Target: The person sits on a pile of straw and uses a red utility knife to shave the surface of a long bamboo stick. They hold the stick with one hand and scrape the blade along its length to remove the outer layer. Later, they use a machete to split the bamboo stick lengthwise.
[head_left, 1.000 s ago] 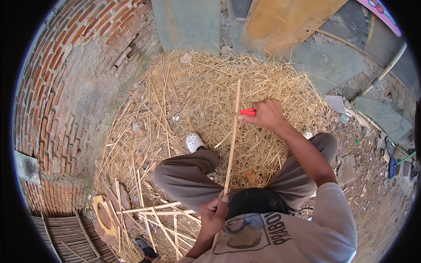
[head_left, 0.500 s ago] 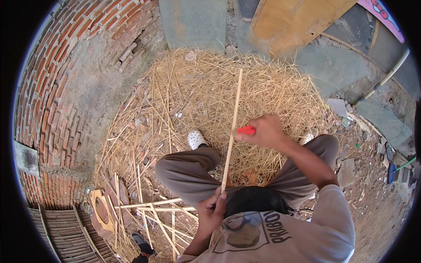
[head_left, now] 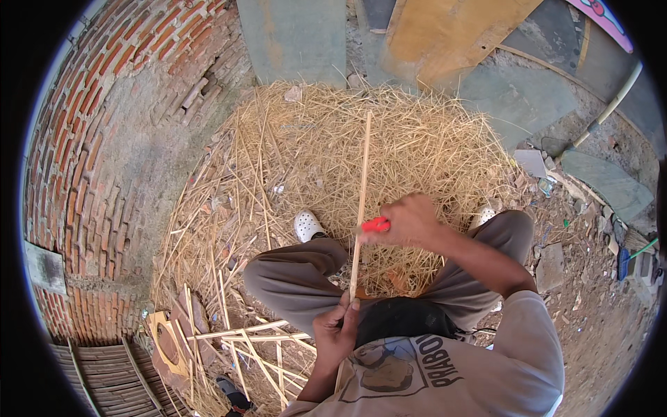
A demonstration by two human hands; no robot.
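A long, pale strip of split bamboo or wood points away from me, its near end at my lap. My left hand is closed round that near end, thumb on top. In my right hand is a small red-handled tool, held against or just beside the strip about midway along. The tool's working end is blurred, so its kind is unclear. My fingers wrap most of the handle. Both hands are over my bent legs.
Dry shavings cover the ground ahead. More pale strips lie at my left, by a yellow board with a round hole. A brick wall rises on the left. Panels lean at the back; rubble lies right.
My right hand and the red-handled tool have moved nearer to me along the strip. My left hand keeps its grip. The whole view has shifted slightly.
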